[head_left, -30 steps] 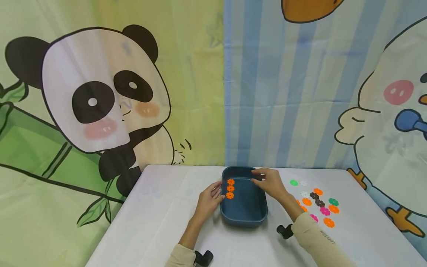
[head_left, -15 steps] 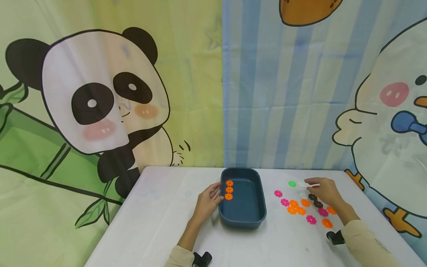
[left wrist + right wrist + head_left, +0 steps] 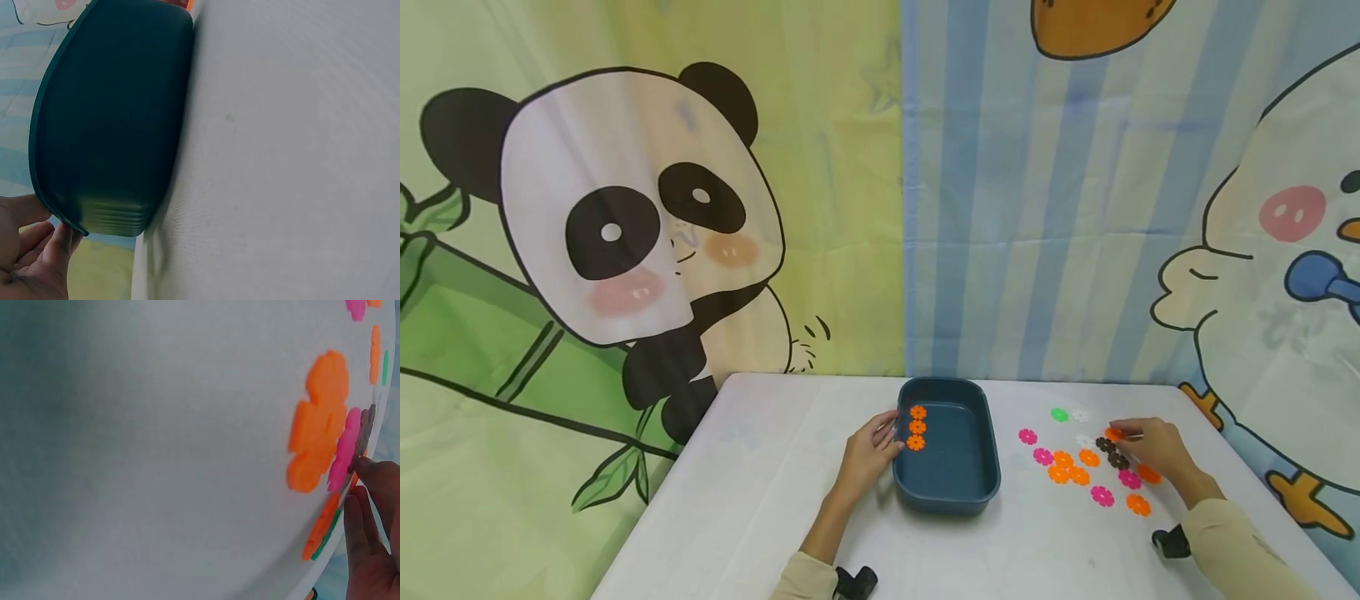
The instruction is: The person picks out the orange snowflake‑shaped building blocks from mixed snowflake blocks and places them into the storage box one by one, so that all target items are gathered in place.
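Observation:
At the left rim of a dark blue tray, my left hand has its fingers and thumb on the edge; the left wrist view shows this hand pinching the rim of the tray. Three orange flower pieces lie in a column inside, along the left side. My right hand is among the loose pieces, thumb and fingertips round an orange flower piece beside two dark brown ones. In the right wrist view the hand partly hides that piece.
Right of the tray lie several orange pieces, pink pieces, a green piece and white pieces. A printed curtain stands behind the white table.
My right hand has moved from above the tray's right rim to the white pieces, then slightly right and nearer to the orange piece. The left hand has stayed on the tray's rim.

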Available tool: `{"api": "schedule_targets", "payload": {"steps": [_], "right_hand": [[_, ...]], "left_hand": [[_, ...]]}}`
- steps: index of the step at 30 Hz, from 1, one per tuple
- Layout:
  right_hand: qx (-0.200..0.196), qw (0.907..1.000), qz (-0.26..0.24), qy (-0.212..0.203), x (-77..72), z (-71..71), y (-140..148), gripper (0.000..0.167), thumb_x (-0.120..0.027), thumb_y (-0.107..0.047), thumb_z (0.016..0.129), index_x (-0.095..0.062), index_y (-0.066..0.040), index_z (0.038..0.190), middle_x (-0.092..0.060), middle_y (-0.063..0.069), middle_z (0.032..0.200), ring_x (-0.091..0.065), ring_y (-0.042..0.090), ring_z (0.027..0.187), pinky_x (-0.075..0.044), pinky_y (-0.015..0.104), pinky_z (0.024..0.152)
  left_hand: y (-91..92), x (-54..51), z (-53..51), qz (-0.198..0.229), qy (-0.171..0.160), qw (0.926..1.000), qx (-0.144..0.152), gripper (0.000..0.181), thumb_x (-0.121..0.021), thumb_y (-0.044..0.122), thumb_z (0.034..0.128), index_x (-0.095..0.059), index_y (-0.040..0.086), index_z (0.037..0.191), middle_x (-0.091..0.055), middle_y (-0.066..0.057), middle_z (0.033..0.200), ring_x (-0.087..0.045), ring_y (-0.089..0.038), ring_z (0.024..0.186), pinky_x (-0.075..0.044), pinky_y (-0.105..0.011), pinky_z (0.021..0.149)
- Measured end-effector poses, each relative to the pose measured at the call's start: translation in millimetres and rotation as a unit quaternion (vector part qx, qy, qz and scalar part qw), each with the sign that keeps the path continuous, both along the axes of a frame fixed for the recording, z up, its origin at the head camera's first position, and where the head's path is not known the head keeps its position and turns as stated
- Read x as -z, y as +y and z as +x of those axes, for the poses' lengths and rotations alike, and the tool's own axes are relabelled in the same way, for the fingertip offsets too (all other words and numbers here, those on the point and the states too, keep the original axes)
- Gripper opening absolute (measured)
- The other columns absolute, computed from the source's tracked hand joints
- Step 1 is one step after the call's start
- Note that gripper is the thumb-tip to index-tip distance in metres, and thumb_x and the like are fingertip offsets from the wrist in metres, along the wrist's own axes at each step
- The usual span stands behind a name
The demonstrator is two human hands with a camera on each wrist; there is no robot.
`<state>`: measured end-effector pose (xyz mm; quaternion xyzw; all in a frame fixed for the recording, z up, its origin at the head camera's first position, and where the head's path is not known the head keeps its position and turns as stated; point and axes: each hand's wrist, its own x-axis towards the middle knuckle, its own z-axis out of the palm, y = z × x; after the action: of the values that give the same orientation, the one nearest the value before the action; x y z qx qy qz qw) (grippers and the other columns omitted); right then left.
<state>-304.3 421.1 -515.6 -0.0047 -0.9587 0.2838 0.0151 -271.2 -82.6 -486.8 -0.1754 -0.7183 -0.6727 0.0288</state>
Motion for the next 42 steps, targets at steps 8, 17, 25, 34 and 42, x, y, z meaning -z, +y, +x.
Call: {"api": "schedule_targets", "payload": {"steps": [8, 17, 25, 34, 42], "right_hand": [[0.007, 0.9999, -0.006, -0.005, 8.3, -4.2, 4.5, 0.041, -0.070, -0.009, 0.089, -0.060, 0.008, 0.125, -0.061, 0.029, 0.117, -0.057, 0.046, 0.103, -0.062, 0.039, 0.075], [0.008, 0.9991, 0.005, 0.042, 7.5, -9.3, -0.7, 0.040, -0.073, -0.003, 0.084, -0.063, 0.007, 0.121, -0.060, 0.028, 0.112, -0.056, 0.044, 0.100, -0.061, 0.046, 0.078], [-0.006, 0.9987, 0.039, 0.032, 0.9, -9.2, -0.8, 0.039, -0.074, -0.003, 0.081, -0.065, 0.009, 0.117, -0.062, 0.027, 0.106, -0.059, 0.041, 0.092, -0.061, 0.046, 0.075], [-0.003, 0.9983, 0.053, 0.023, -3.2, -11.4, -0.7, 0.042, -0.078, -0.008, 0.080, -0.065, 0.012, 0.115, -0.065, 0.028, 0.105, -0.057, 0.044, 0.097, -0.060, 0.049, 0.079], [-0.003, 0.9905, 0.001, 0.137, -20.4, -12.1, -41.1, 0.041, -0.077, -0.012, 0.082, -0.067, 0.010, 0.114, -0.068, 0.027, 0.106, -0.064, 0.044, 0.094, -0.061, 0.047, 0.074]], "left_hand": [[-0.2, 2.0, -0.8, 0.005, -0.001, 1.0000, 0.003, 0.052, -0.064, -0.014, 0.0857, -0.049, -0.011, 0.135, -0.043, -0.035, 0.140, -0.043, -0.048, 0.128, -0.042, -0.050, 0.103], [-0.8, 0.8, -2.2, -0.002, 0.006, 1.0000, -0.005, 0.052, -0.064, -0.014, 0.0858, -0.048, -0.010, 0.136, -0.044, -0.033, 0.140, -0.044, -0.047, 0.128, -0.043, -0.048, 0.102], [0.6, -0.8, 0.0, -0.010, 0.005, 0.9999, -0.006, 0.051, -0.066, -0.011, 0.0866, -0.050, -0.009, 0.135, -0.046, -0.029, 0.141, -0.045, -0.045, 0.128, -0.043, -0.049, 0.103], [0.5, -1.1, -0.8, -0.001, 0.005, 0.9999, -0.009, 0.052, -0.064, -0.014, 0.0858, -0.049, -0.010, 0.136, -0.044, -0.032, 0.140, -0.044, -0.047, 0.128, -0.043, -0.049, 0.102], [-0.2, 0.1, -1.0, -0.002, 0.001, 1.0000, 0.003, 0.053, -0.064, -0.014, 0.0860, -0.048, -0.010, 0.136, -0.043, -0.033, 0.141, -0.043, -0.047, 0.128, -0.042, -0.049, 0.103]]}}
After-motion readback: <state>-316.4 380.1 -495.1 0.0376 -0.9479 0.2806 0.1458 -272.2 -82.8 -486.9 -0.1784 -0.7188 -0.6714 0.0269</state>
